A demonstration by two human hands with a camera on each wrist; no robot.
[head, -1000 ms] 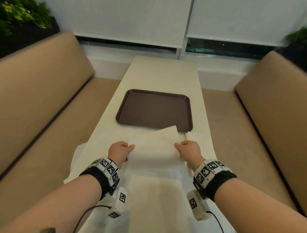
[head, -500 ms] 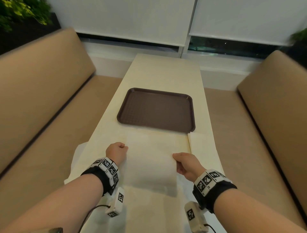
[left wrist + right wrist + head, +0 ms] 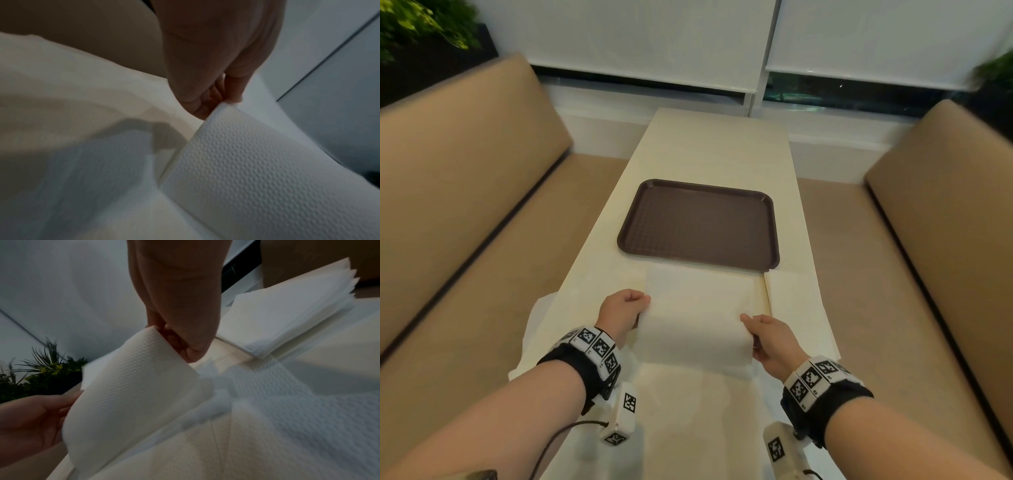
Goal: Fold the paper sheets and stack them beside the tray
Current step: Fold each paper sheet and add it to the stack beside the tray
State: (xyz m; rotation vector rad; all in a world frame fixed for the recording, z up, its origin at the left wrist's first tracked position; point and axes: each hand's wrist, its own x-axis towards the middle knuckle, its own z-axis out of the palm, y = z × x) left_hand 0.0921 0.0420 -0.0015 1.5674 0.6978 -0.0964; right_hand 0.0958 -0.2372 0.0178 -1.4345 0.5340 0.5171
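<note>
Left hand: the left hand (image 3: 621, 310) sits at the left edge of the paper sheet (image 3: 698, 318), over the near half of the tabletop (image 3: 717, 147); its fingers (image 3: 234, 87) are curled and pinch the sheet's left edge, as the left wrist view shows.
Right hand: the right hand (image 3: 774, 342) is at the sheet's right edge, a little nearer to the person than the left; its fingers (image 3: 174, 339) are curled and pinch that edge from the side.
Paper sheet: white, with an embossed dot pattern; held between both hands and bent over on itself, so that its near side forms a rounded roll while its far edge lies flat just short of the tray (image 3: 698, 224). It is off the tray, on the near side of it.
Sheets underneath: more white paper (image 3: 688, 411) is spread flat below the held sheet toward the near edge of the tabletop, and part of it hangs over the left edge (image 3: 541, 329).
Stack: a pile of folded white sheets (image 3: 287, 316) lies near the right edge of the tabletop, just beside the near right corner of the tray; the layered edges show in the right wrist view.
Tray: dark brown, rectangular with rounded corners, lying flat in the middle of the tabletop.
Surroundings: tan bench seats (image 3: 465, 192) run along both long sides of the tabletop; green plants (image 3: 424, 24) stand in the far left corner, and white blinds (image 3: 640, 37) hang behind the far end.
</note>
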